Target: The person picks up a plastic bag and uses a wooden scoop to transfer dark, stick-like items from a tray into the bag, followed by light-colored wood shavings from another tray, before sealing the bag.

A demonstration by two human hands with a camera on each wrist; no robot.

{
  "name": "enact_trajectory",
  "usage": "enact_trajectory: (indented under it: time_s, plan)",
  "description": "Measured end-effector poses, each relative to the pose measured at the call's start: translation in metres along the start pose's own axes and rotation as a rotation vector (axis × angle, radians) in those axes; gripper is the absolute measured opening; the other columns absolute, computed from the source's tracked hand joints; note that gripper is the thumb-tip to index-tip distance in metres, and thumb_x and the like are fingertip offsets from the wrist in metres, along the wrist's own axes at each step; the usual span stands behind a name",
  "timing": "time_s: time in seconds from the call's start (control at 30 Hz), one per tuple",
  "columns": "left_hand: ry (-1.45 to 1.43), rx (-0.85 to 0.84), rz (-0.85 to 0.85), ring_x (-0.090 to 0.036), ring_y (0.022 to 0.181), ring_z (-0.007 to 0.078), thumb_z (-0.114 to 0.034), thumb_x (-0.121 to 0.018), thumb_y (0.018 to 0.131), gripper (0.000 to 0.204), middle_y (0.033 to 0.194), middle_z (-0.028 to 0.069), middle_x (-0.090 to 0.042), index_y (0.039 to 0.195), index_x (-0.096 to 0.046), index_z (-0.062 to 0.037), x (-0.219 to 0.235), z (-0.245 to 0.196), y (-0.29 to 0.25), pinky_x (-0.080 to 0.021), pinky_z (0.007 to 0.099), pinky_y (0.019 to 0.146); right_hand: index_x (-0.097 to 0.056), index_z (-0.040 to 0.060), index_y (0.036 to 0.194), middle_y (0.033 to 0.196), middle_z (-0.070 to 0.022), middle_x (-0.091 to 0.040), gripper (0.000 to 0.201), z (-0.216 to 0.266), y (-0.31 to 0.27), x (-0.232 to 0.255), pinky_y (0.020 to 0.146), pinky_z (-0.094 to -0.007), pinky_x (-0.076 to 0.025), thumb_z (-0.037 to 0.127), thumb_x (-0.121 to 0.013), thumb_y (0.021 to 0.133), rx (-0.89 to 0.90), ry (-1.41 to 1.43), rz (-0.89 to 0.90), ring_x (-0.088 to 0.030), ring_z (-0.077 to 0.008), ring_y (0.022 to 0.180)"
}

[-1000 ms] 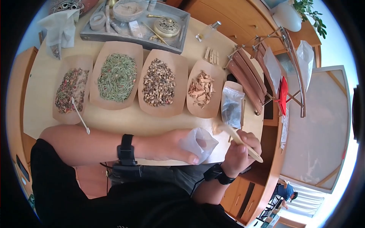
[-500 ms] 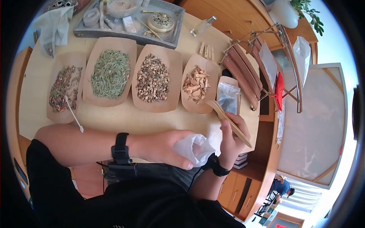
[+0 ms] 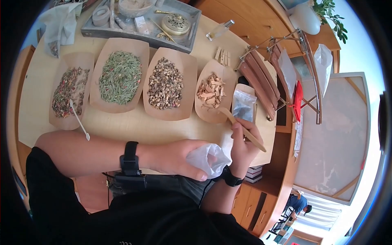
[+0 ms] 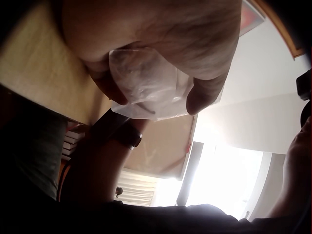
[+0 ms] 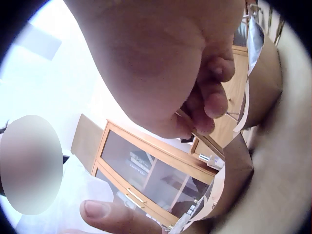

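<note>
My left hand (image 3: 175,159) grips a small white translucent pouch (image 3: 213,163), its mouth held open toward the right. In the left wrist view the pouch (image 4: 146,83) sits between thumb and fingers. My right hand (image 3: 246,147) pinches a slim wooden scoop (image 3: 254,141) with a bent tip. That tip overlaps the near right edge of a brown paper tray (image 3: 208,116) that holds reddish wood chips (image 3: 211,90). From the right wrist the scoop (image 5: 214,145) shows as a thin strip beyond the curled fingers, beside the tray walls.
Left of the chips stand paper trays of brown chunks (image 3: 165,83), green needles (image 3: 120,77) and mixed dried petals (image 3: 65,96) with a white stick (image 3: 79,120). A bagged dark material (image 3: 244,105), wooden racks (image 3: 259,81), clothespins (image 3: 222,56) and a grey tray (image 3: 118,34) surround them.
My right hand has drawn the wooden scoop away from beside the pouch, forward and left to the wood-chip tray. The left hand keeps hold of the pouch.
</note>
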State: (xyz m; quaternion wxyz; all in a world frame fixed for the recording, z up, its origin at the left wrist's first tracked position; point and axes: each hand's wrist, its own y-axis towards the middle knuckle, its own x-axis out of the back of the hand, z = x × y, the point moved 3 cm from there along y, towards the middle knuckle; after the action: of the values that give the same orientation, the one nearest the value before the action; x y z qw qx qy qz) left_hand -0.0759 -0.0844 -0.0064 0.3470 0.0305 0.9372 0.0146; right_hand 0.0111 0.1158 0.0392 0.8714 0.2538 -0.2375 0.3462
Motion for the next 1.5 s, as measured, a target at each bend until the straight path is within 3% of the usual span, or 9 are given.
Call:
enact_trajectory:
  time_s: [0.13,0.33,0.43,0.53,0.6,0.73,1.17,1.4,1.5]
  plan:
    - [-0.006,-0.018,-0.006,-0.061,0.119,0.0144,-0.022,-0.085,0.093,0.066,0.128,0.0049,-0.065,0.147,-0.052,-0.0017,0.001,0.001,0.002,-0.051,0.0338,0.105,-0.072,-0.0049,0.102,0.078,-0.0082,-0.069,0.012,-0.004,-0.005,0.017,0.066,-0.0247,-0.049,0.005,-0.072,0.097,-0.083,0.323,-0.181,-0.061,-0.0122,0.067]
    - [-0.05,-0.068,-0.048,-0.061,0.111,0.0124,-0.027,-0.086,0.094,0.066,0.119,0.0024,-0.063,0.144,-0.052,-0.0026,0.006,0.011,0.007,-0.053,0.0313,0.097,-0.065,-0.0013,0.09,0.072,-0.0068,-0.061,0.029,0.017,-0.018,0.034,0.058,-0.0297,-0.04,0.023,-0.08,0.094,0.137,0.903,-0.079,-0.057,-0.0168,0.063]
    - [-0.047,-0.058,-0.024,-0.062,0.109,0.0121,-0.028,-0.086,0.094,0.066,0.119,0.0023,-0.062,0.144,-0.052,-0.0025,0.006,0.01,0.008,-0.054,0.0305,0.094,-0.064,-0.0007,0.09,0.078,-0.0096,-0.062,0.033,0.035,-0.02,0.034,0.057,-0.031,-0.037,0.027,-0.082,0.093,0.363,0.635,0.173,-0.054,-0.0155,0.062]
    - [-0.035,-0.057,-0.024,-0.062,0.11,0.0123,-0.026,-0.086,0.094,0.067,0.122,0.0028,-0.062,0.145,-0.051,-0.0025,0.005,0.008,0.007,-0.055,0.0306,0.094,-0.064,-0.0003,0.09,0.078,-0.009,-0.063,0.033,0.032,-0.02,0.03,0.057,-0.0302,-0.038,0.027,-0.082,0.093,0.325,0.691,0.063,-0.054,-0.0157,0.062]
    - [-0.032,-0.037,-0.053,-0.062,0.11,0.0125,-0.025,-0.087,0.093,0.068,0.122,0.0031,-0.062,0.146,-0.05,-0.0026,0.005,0.007,0.006,-0.055,0.0309,0.095,-0.062,-0.0005,0.094,0.081,-0.0081,-0.064,0.025,0.033,-0.016,0.024,0.058,-0.0284,-0.041,0.019,-0.077,0.097,0.257,0.728,0.032,-0.056,-0.0143,0.064]
    - [-0.046,-0.022,-0.033,-0.062,0.114,0.013,-0.023,-0.086,0.093,0.069,0.126,0.0041,-0.061,0.147,-0.049,-0.0031,0.001,0.0,0.004,-0.054,0.0315,0.099,-0.064,0.0,0.108,0.086,-0.0058,-0.067,0.011,0.018,-0.009,0.004,0.067,-0.0272,-0.051,0.003,-0.071,0.1,-0.097,0.244,-0.028,-0.065,-0.0132,0.074]
    - [-0.084,-0.013,-0.012,-0.06,0.121,0.014,-0.023,-0.086,0.093,0.071,0.13,0.0046,-0.061,0.15,-0.047,-0.0035,0.0,0.001,0.002,-0.052,0.0333,0.104,-0.07,-0.0003,0.105,0.085,-0.0128,-0.075,0.01,0.034,0.002,-0.022,0.071,-0.032,-0.056,-0.001,-0.073,0.095,0.143,-0.082,0.145,-0.073,-0.0197,0.076]
    - [-0.036,-0.058,-0.028,-0.06,0.116,0.0135,-0.026,-0.085,0.094,0.07,0.127,0.0035,-0.061,0.149,-0.048,-0.0034,0.002,0.002,0.003,-0.052,0.0325,0.1,-0.057,0.0035,0.102,0.078,-0.0023,-0.062,0.015,0.03,-0.008,-0.008,0.061,-0.0241,-0.044,-0.004,-0.065,0.091,-0.078,0.415,-0.106,-0.053,-0.0088,0.064]
    - [-0.036,-0.059,-0.053,-0.06,0.112,0.0132,-0.025,-0.085,0.094,0.068,0.124,0.0032,-0.061,0.147,-0.049,-0.003,0.006,0.012,0.007,-0.053,0.032,0.098,-0.046,0.0093,0.099,0.065,0.0028,-0.043,0.019,0.036,-0.007,0.004,0.056,-0.0282,-0.034,0.007,-0.062,0.09,0.032,1.01,-0.202,-0.033,-0.008,0.054]
